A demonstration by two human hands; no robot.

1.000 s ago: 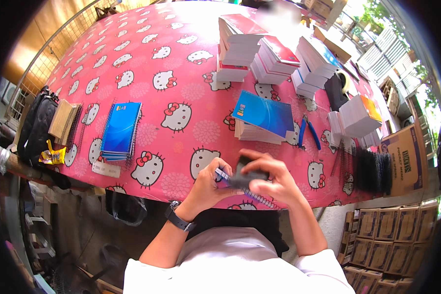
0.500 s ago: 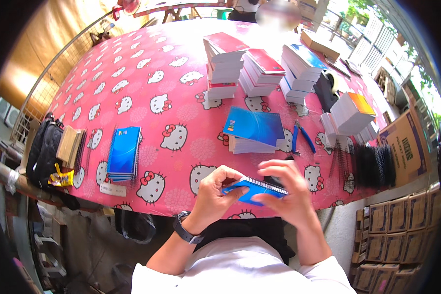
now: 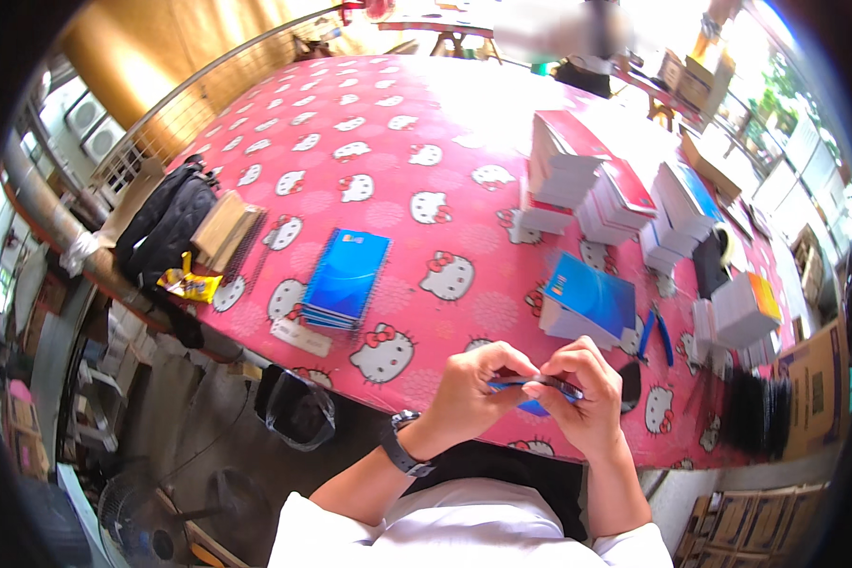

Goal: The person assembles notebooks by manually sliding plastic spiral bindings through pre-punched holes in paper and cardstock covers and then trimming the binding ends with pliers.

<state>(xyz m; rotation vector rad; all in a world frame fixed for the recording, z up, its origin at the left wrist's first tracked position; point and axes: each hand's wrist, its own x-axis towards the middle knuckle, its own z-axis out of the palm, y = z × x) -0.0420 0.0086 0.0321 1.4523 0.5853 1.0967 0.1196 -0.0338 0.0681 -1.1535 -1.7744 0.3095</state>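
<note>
Both my hands grip a small blue spiral notebook point(image 3: 534, 407) close to my body, just over the table's near edge. My left hand point(image 3: 490, 386) pinches one end. My right hand point(image 3: 583, 393) has thumb and fingers closed on the other end, along the dark binding. Most of the notebook is hidden behind my fingers. Beyond my hands lies a stack of blue-covered pads point(image 3: 587, 301), its top cover turned askew. Blue-handled pliers point(image 3: 655, 336) rest to its right. A pile of blue spiral notebooks point(image 3: 344, 280) sits to the left.
Tall stacks of red-covered pads point(image 3: 566, 170) and blue-covered pads point(image 3: 680, 213) stand at the back right. Black binding coils point(image 3: 757, 414) lie by a cardboard box point(image 3: 817, 388) at right. A black bag point(image 3: 164, 227) and a yellow packet point(image 3: 189, 284) are at far left on the pink tablecloth point(image 3: 417, 331).
My view has swung left, so the table's things appear farther right. My right hand, earlier spread beside the notebook, has closed on its bound edge, and the notebook is tilted more edge-on.
</note>
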